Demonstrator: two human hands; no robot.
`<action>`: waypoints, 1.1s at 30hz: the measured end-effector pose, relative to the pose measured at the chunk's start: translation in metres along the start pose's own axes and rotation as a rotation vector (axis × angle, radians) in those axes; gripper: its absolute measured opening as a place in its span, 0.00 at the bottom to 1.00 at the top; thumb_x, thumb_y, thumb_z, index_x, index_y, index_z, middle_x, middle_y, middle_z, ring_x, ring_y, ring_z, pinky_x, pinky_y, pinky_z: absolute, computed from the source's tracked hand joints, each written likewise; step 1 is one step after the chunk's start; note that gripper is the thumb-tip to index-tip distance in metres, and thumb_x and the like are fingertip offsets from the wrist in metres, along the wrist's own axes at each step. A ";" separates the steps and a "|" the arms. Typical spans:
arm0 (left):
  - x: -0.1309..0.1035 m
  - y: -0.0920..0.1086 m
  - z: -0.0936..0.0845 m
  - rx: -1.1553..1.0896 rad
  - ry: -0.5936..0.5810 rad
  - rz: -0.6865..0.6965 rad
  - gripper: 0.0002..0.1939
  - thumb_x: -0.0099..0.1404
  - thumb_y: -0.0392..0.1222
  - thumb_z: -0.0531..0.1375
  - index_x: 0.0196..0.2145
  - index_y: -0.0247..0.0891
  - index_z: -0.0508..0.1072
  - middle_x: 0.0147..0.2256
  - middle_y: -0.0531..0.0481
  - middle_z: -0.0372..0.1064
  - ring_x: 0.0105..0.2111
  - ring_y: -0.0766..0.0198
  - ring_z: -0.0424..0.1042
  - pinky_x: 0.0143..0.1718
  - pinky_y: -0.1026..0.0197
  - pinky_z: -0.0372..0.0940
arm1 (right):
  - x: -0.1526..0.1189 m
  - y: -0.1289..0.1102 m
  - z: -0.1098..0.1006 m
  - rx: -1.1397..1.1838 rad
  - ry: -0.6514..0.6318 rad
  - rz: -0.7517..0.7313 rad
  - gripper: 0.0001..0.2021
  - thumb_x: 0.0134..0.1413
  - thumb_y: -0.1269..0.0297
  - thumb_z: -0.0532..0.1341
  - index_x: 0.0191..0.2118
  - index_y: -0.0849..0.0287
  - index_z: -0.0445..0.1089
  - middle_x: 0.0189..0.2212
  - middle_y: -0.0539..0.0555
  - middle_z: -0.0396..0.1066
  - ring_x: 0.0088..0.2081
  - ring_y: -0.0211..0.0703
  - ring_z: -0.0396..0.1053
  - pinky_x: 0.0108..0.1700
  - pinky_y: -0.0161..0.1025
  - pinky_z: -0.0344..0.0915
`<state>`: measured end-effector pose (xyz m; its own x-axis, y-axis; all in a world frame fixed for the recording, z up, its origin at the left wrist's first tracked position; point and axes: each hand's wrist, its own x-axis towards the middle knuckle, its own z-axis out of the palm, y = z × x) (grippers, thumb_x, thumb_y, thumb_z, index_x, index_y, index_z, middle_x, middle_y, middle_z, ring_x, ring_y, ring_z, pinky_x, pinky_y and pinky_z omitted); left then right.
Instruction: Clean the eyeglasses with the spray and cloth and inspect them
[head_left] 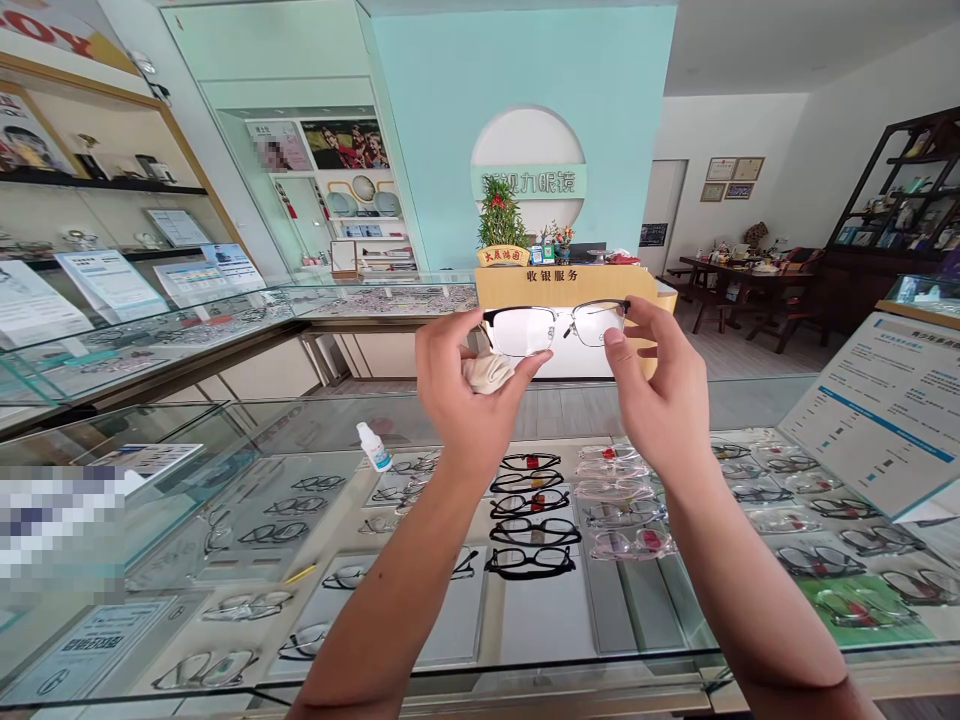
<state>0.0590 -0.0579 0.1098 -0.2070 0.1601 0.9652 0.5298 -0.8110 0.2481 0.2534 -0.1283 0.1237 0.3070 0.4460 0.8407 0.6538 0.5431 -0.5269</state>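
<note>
- Over at 9 o'clock, leaflet stands [112, 280] line the side glass case; their print is too small to read.
- On the counter [525, 640] glass, at 7 o'clock from the hands, a small white dropper bottle [373, 446] stands upright; its label can't be read.
- Left hand [461, 395] is up at chest height, thumb and forefinger pinched on the left lens rim, with a balled cream cloth [486, 372] tucked in the palm.
- The glasses [555, 327] are held up in the air, dead centre, well above the counter, dark browline frame, lenses facing the shop.
- My read: hold by the rim and bridge only, keep fingertips off the lens face, wipe with the cloth in light passes, and steady the frame with the other hand so the hinges aren't twisted.
- Right hand [660, 395] is clamped on the right end of the frame, thumb below, finger on top.
- Behind, at 12 o'clock, the yellow desk [510, 285] reads "收银服务"; the wall sign [529, 182] ends in "眼镜".
- At 3 o'clock, a slanted notice board [889, 400], text illegible.
</note>
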 end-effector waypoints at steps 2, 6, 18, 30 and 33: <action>-0.002 0.003 0.000 0.009 -0.004 -0.013 0.40 0.60 0.62 0.82 0.61 0.45 0.75 0.56 0.41 0.74 0.54 0.46 0.78 0.49 0.45 0.77 | 0.000 0.001 0.000 0.007 0.004 0.014 0.23 0.77 0.42 0.62 0.64 0.52 0.76 0.59 0.64 0.84 0.55 0.59 0.82 0.55 0.61 0.77; -0.003 0.005 0.001 0.023 0.002 -0.015 0.39 0.61 0.60 0.82 0.62 0.44 0.75 0.57 0.42 0.74 0.54 0.48 0.78 0.49 0.48 0.77 | 0.001 -0.001 -0.001 0.013 0.006 0.029 0.23 0.77 0.43 0.62 0.63 0.53 0.77 0.58 0.64 0.84 0.55 0.59 0.82 0.55 0.60 0.77; 0.016 -0.018 -0.005 -0.098 -0.105 -0.157 0.33 0.63 0.54 0.81 0.60 0.46 0.78 0.58 0.44 0.80 0.61 0.48 0.79 0.61 0.47 0.77 | -0.002 -0.012 -0.008 0.018 0.022 -0.086 0.19 0.79 0.47 0.61 0.63 0.50 0.79 0.59 0.61 0.83 0.52 0.55 0.82 0.55 0.58 0.77; 0.018 -0.030 -0.004 -0.077 -0.068 -0.133 0.34 0.65 0.57 0.80 0.63 0.47 0.78 0.59 0.43 0.80 0.60 0.47 0.80 0.64 0.42 0.77 | -0.003 -0.016 -0.008 0.049 0.006 -0.112 0.19 0.80 0.50 0.62 0.63 0.50 0.84 0.59 0.60 0.86 0.62 0.59 0.82 0.61 0.63 0.78; 0.011 -0.025 -0.001 -0.029 -0.025 -0.101 0.36 0.64 0.59 0.80 0.63 0.46 0.77 0.59 0.43 0.79 0.55 0.49 0.80 0.58 0.45 0.78 | -0.002 -0.012 -0.006 0.039 0.013 -0.077 0.21 0.78 0.47 0.62 0.64 0.52 0.83 0.60 0.62 0.86 0.59 0.60 0.83 0.60 0.64 0.78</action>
<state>0.0426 -0.0360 0.1145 -0.2377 0.2556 0.9371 0.4830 -0.8059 0.3423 0.2496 -0.1401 0.1292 0.2659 0.3923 0.8806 0.6483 0.6033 -0.4645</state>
